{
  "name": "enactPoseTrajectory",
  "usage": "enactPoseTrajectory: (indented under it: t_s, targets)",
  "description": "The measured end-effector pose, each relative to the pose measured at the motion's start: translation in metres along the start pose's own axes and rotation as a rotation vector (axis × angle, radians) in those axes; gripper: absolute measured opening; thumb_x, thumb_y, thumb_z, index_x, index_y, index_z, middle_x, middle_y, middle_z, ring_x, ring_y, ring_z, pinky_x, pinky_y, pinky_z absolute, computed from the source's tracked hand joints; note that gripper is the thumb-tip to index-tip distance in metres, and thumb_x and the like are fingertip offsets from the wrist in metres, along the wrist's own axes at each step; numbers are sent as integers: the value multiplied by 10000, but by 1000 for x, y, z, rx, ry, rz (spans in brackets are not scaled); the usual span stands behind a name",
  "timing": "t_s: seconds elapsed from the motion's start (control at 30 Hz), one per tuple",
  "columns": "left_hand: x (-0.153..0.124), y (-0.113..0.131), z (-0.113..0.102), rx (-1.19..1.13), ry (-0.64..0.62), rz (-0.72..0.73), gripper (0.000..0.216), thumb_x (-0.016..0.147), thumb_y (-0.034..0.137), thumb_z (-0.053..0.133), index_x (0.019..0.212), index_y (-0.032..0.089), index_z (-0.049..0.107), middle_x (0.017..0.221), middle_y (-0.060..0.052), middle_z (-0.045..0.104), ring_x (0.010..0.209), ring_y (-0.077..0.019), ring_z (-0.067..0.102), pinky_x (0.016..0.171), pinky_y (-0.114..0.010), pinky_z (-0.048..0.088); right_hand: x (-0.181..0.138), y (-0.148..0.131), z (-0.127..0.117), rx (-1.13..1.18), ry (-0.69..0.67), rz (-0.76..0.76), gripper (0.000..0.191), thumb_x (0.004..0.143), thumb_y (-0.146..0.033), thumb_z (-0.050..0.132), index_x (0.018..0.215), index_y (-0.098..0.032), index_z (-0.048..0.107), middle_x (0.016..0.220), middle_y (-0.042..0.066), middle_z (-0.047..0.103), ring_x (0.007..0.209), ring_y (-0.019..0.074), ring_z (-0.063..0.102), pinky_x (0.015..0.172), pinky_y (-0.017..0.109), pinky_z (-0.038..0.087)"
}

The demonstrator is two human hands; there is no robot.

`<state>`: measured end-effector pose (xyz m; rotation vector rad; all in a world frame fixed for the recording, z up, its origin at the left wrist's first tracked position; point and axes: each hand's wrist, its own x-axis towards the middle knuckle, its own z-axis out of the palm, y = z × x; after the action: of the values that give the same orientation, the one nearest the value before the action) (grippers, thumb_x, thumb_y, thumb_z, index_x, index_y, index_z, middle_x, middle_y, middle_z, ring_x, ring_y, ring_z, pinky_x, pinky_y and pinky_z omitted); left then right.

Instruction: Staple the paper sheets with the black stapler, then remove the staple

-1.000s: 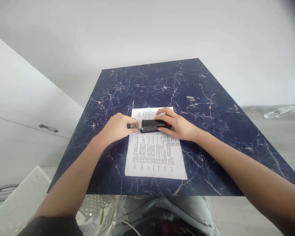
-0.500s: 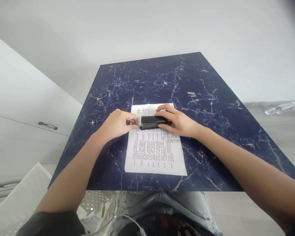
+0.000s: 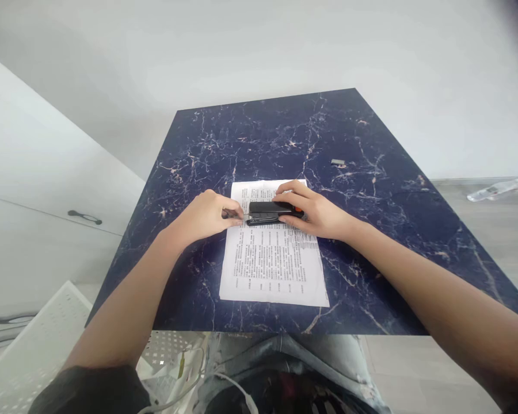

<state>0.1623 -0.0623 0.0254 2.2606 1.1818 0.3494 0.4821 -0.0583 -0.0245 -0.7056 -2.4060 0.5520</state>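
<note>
Right hand (image 3: 317, 213) has its grip closed over a black stapler (image 3: 268, 212), fingers curled on top and thumb along the near side, an orange end showing under the fingers. Left hand (image 3: 207, 215) has its grip pinched together at the stapler's left tip, where a thin metal part sticks out. Stapler lies flat across the upper part of a printed sheet (image 3: 271, 259), directly beneath both hands, on the dark marbled surface (image 3: 263, 132). Well beyond the right hand, a small grey object (image 3: 337, 163) rests on the surface.
</note>
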Motion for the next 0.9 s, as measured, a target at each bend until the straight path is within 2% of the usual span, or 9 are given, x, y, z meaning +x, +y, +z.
enactPoseTrajectory:
  t_s: [0.17, 0.27, 0.37, 0.47, 0.57, 0.63, 0.77, 0.9]
  targets:
    - [-4, -18, -23, -68, -169, 1, 281, 866, 326, 782, 1139, 337, 851, 1158, -30, 827, 1029, -270, 794, 951, -433, 641, 1, 0, -1, 49, -1, 5, 360, 1045, -329, 602, 1394, -247, 580, 1370, 144, 574, 1140, 312, 659, 900, 509, 627]
    - [-3, -29, -25, -62, -174, 63, 255, 901, 293, 733, 1120, 355, 849, 1137, -7, 831, 1033, -246, 794, 963, -408, 634, 1, 2, 1, 96, 11, -7, 371, 1021, -331, 648, 1377, -252, 578, 1363, 134, 592, 1199, 317, 640, 981, 519, 599]
    - [4, -33, -7, -39, -70, 125, 180, 942, 259, 682, 1023, 307, 835, 1044, -11, 836, 930, -208, 794, 897, -366, 628, 2, 3, 4, 133, 3, -2, 386, 1013, -335, 674, 1371, -235, 574, 1307, 123, 643, 1148, 292, 655, 970, 494, 586]
    - [14, -29, 20, -9, 65, 183, 107, 967, 236, 644, 965, 248, 750, 943, -18, 808, 793, -170, 752, 768, -329, 604, 2, 1, 8, 169, 11, 37, 307, 1038, -333, 647, 1319, -215, 610, 1149, 89, 708, 958, 228, 682, 837, 412, 585]
    - [21, -21, 40, -11, 166, 275, 78, 941, 193, 667, 1005, 235, 653, 1023, -30, 796, 845, -167, 736, 776, -324, 594, 3, -4, 9, 214, 40, 23, 284, 1033, -354, 664, 1273, -203, 643, 1081, 73, 735, 892, 199, 682, 778, 359, 564]
    - [23, -16, 45, -27, 258, 299, 120, 939, 175, 675, 1025, 238, 620, 1019, -24, 789, 851, -163, 733, 778, -314, 592, 4, -9, 9, 218, 101, 44, 285, 1031, -356, 661, 1265, -195, 639, 1080, 73, 738, 889, 191, 683, 774, 342, 554]
    - [21, -6, 42, -37, 462, 254, 130, 939, 218, 734, 977, 241, 611, 937, 2, 771, 796, -152, 727, 766, -299, 585, 6, -19, 6, 189, 241, 154, 314, 1007, -398, 678, 1238, -194, 619, 1016, 48, 734, 784, 161, 657, 698, 311, 526]
    - [21, -4, 39, 45, 477, 189, 216, 908, 349, 810, 991, 249, 637, 912, 2, 762, 794, -175, 731, 737, -319, 558, 6, -21, -1, 94, 247, 196, 329, 903, -486, 799, 1049, -213, 688, 914, 22, 735, 732, 164, 641, 679, 321, 513]
